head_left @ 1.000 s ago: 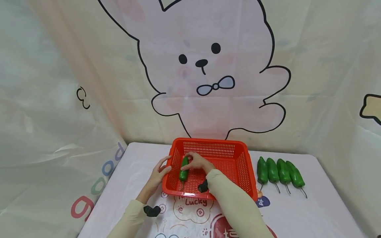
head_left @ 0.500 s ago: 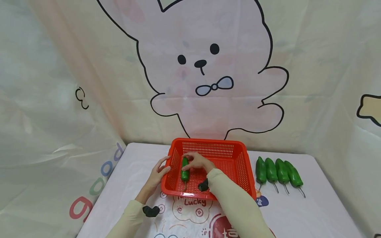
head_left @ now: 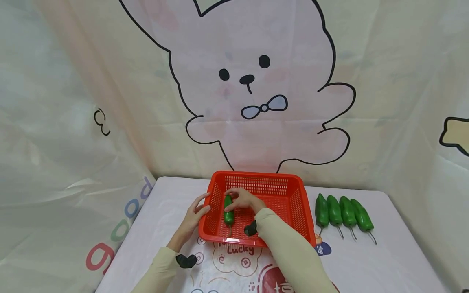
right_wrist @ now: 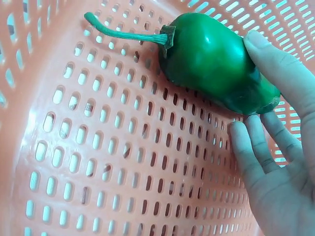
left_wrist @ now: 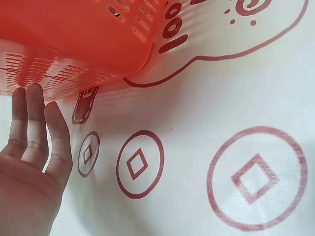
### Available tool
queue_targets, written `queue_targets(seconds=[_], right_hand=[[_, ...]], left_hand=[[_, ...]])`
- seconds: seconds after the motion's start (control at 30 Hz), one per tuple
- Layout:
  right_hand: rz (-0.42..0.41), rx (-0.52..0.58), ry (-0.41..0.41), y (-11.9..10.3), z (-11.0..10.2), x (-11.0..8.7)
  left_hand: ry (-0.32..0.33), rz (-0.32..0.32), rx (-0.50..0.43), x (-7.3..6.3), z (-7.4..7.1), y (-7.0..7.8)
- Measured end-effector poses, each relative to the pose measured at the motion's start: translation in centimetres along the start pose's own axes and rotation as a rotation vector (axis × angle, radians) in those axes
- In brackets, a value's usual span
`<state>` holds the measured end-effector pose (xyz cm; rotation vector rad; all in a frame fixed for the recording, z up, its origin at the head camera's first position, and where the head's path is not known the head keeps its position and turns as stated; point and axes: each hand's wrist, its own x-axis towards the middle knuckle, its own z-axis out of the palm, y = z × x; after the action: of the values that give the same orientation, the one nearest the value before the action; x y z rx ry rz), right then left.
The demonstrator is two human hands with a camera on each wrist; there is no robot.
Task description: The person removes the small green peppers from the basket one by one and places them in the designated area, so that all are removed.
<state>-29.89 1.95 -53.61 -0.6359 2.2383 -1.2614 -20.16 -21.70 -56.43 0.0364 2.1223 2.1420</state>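
A green chili pepper [head_left: 229,217] lies lengthwise in the left part of a red slotted plastic basket [head_left: 298,221], its stem toward the front. My right hand [head_left: 245,200] reaches into the basket and holds this pepper. The right wrist view shows the thumb [right_wrist: 275,56] on the pepper's side and the fingers curled at its narrow end, with the stem free. At the basket's left side is my left hand [head_left: 192,215]. In the left wrist view its straight fingers [left_wrist: 35,108] touch the outer wall from below the rim.
Several green peppers [head_left: 348,211] lie in a row on the table right of the basket, stems toward the front. The white tablecloth [head_left: 388,260] carries printed drawings. Behind the table hangs a cloth backdrop [head_left: 399,162] with a cartoon animal.
The pepper in my right hand has shifted slightly right, away from the basket's left wall. The left hand stays at the basket's side, and the row of peppers is unchanged.
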Motion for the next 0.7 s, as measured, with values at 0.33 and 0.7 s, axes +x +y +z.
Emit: queue_targets(seconds=[0.33, 0.7], right_hand=[[-0.011, 0.105, 0.046, 0.5, 0.3, 0.1], [0.038, 0.324, 0.090, 1.1, 0.7, 0.0]], left_hand=[[0.001, -0.009, 0.004, -0.1, 0.2, 0.1], [0.017, -0.010, 0.015, 0.0, 0.1, 0.0]])
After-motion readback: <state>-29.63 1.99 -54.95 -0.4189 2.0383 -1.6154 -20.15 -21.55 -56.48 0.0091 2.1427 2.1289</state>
